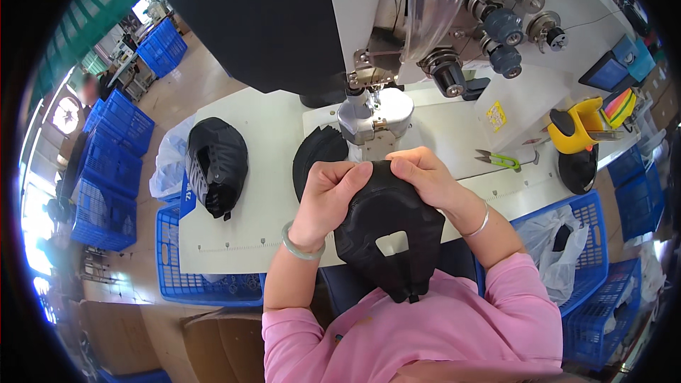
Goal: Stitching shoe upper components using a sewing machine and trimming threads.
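My left hand (328,195) and right hand (425,179) pinch the far edge of a black shoe upper (389,202) over the near edge of the surface (273,149); the sewing machine post (359,125) stands at twelve o'clock. I seem to be positioning it; the next move calls for even pressure.

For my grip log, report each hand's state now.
Left hand: closed, holding the black shoe upper by its far end.
Right hand: closed, holding the same piece there.

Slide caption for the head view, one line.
Left hand and right hand hold a black shoe upper before a sewing machine; green-handled snips lie to the right.
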`<state>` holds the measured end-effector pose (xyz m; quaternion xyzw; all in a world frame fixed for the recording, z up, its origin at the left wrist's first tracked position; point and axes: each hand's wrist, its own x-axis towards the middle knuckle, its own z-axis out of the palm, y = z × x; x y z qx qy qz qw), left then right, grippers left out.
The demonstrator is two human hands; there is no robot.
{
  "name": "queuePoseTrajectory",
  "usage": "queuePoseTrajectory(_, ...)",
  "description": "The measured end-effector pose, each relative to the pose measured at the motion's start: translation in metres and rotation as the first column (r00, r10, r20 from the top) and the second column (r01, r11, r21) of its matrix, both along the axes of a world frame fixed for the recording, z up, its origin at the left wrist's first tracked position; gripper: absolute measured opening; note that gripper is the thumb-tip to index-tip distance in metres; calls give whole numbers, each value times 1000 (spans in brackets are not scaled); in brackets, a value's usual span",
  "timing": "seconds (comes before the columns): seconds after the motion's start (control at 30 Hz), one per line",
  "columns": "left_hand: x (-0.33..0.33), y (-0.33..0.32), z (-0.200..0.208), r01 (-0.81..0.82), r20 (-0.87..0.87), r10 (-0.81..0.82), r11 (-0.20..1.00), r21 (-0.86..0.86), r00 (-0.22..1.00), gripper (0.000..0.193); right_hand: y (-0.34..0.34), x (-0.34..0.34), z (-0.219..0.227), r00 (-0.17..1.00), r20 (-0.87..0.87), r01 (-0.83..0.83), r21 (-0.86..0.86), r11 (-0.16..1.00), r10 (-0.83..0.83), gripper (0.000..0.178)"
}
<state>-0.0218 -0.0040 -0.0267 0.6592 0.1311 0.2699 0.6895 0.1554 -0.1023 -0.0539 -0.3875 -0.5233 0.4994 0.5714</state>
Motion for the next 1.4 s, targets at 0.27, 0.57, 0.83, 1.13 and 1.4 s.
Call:
queuePoseTrajectory(0.27,3,-7,0,94,24,-91,938,-335,996,20,-5,-7,4,987,-67,145,-37,989,-147,38)
queuePoseTrajectory(0.57,3,10,-16,111,-12,-123,929,-354,992,16,5,-4,-12,979,-28,205,27,978,-204,34)
queuePoseTrajectory(0.83,-11,21,-29,-9,47,36,871,-491,998,19,20,-15,-20,973,-80,214,-42,976,-217,28)
queuePoseTrajectory(1.13,-26,36,-51,-70,-132,45,979,-194,990,20,18,-10,-48,950,-298,1,-280,960,-88,25)
queuePoseTrajectory(1.4,-97,137,-46,-634,55,893,273,723,446,43,24,-8,-62,909,-409,-185,-239,953,74,57)
